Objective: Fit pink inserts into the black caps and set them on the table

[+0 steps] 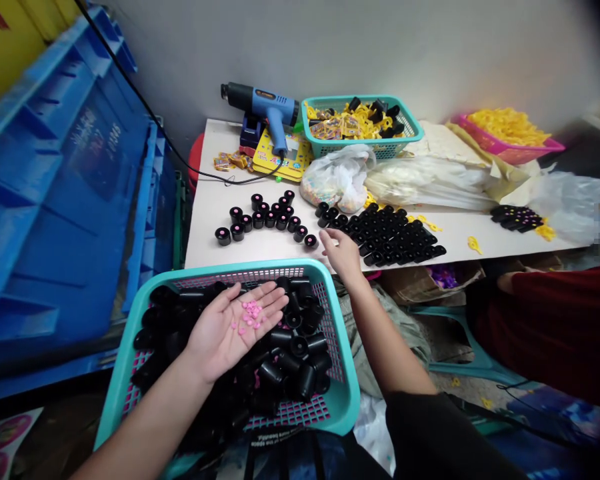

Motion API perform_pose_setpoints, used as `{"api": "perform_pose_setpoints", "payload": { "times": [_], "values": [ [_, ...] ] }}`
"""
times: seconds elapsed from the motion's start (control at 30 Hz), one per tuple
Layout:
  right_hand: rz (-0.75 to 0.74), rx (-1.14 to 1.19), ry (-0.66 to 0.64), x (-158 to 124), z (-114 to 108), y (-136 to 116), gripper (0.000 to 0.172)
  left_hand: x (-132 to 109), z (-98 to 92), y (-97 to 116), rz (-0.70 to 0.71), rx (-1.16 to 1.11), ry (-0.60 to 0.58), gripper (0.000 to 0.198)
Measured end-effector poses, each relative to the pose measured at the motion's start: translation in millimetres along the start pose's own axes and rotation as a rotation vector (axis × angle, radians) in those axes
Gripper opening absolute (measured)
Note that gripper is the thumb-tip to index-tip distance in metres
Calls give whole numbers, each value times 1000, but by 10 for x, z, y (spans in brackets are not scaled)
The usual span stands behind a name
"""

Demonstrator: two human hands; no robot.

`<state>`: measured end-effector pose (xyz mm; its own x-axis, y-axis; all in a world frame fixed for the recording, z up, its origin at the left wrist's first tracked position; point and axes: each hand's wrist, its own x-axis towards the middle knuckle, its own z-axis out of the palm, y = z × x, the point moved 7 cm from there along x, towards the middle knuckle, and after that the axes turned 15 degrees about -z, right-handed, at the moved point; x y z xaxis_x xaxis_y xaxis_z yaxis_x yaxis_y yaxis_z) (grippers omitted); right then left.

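Pink discs (253,313) are being held on the flat, upturned palm of the left grip (233,327), above a teal basket (340,397) of black cylinders (307,381). The right grip (341,253) is being held near the tabletop (210,207) edge, between pink-dotted black caps (258,222) and packed black pieces (395,240). A heat gun (276,113) is being kept beside a second basket (350,142).
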<state>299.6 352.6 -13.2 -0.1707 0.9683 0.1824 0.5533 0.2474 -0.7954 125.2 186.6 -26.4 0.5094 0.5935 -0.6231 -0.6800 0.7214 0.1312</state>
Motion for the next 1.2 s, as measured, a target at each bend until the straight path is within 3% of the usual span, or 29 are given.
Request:
{"api": "perform_pose_setpoints", "payload": {
  "times": [0.07,0.1,0.17,0.2,0.27,0.43,0.53,0.6,0.67,0.77,0.87,0.97,1.1,1.2],
  "values": [
    [-129,-8,5,-176,-77,-355,28,7,11,-16,-3,41,-1,43],
    [-307,0,-71,-282,-46,-616,22,12,21,-27,-6,55,-2,44],
    [-627,62,-412,-592,179,-1071,16,25,58,-51,-6,76,-16,44],
    [-725,50,-513,-734,261,-1215,16,31,83,-65,-3,86,-23,43],
    [-831,-48,-595,-913,398,-1361,21,40,123,-88,15,115,-18,41],
    [-896,-279,-583,-1016,607,-1382,20,37,129,-119,82,197,66,37],
    [-824,-136,-520,-966,503,-1374,14,61,77,-138,79,184,86,33],
    [-673,84,-414,-866,298,-1298,13,92,32,-114,103,298,141,28],
    [-468,291,-293,-770,61,-1124,10,121,20,-33,199,600,246,27],
    [-198,470,-114,-730,-233,-795,10,137,200,105,526,1273,389,22],
    [-69,550,-10,-793,-359,-569,15,222,434,44,792,1837,395,32],
    [-29,566,-31,-861,-333,-470,16,376,536,2,859,2061,384,47],
    [-30,519,-90,-891,-282,-417,15,496,610,41,883,2162,392,40],
    [-70,450,-163,-920,-234,-442,11,365,679,37,1077,2233,385,34]
  ]
}}
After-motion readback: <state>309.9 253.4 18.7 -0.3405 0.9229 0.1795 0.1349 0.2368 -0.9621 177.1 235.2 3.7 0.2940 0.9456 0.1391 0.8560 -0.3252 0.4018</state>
